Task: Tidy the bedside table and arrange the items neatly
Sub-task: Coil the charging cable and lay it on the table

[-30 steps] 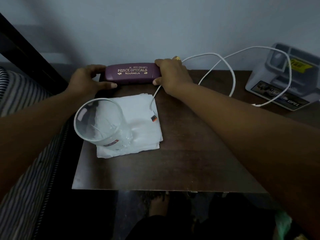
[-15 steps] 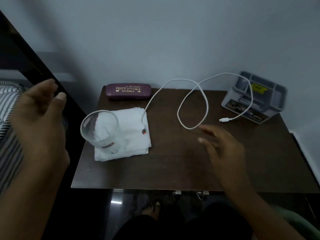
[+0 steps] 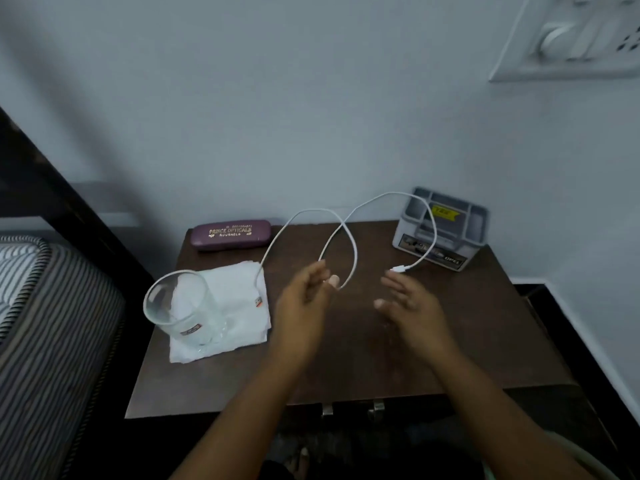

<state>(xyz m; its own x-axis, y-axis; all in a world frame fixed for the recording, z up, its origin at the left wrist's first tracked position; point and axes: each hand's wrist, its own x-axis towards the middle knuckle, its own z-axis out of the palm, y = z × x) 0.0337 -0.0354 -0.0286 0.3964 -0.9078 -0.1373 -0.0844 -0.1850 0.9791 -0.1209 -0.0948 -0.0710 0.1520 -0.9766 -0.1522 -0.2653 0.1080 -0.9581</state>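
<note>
Both hands hover over the middle of the table (image 3: 346,372), palms turned towards each other. The left hand (image 3: 304,301) has loose, relaxed fingers and holds nothing; its thumb tip sits just beside the lowest bend of the white cable (image 3: 355,258), and I cannot tell if it touches. The right hand (image 3: 412,304) is spread flat and also empty, just near of the cable's loose plug (image 3: 398,270).

The cable looks like the step in hand. It sprawls in 2 arcs: 1 end lies on the folded white cloth (image 3: 239,296) at the left, the line rises to the far edge, dips into a loop at mid-table, then drapes over the grey organizer box (image 3: 443,233) at the far right and drops back to the plug. The next move likely calls for pinching 1 end and coiling the line, lifting it clear of the box so nothing drags.

The glasses case (image 3: 230,234) already sits square against the far edge. The drinking glass (image 3: 176,306) stands on the cloth close to the left edge, next to the striped mattress (image 3: 41,306), so a tug on the cable's cloth end could disturb it. The near and right parts of the tabletop offer room for coiling.
</note>
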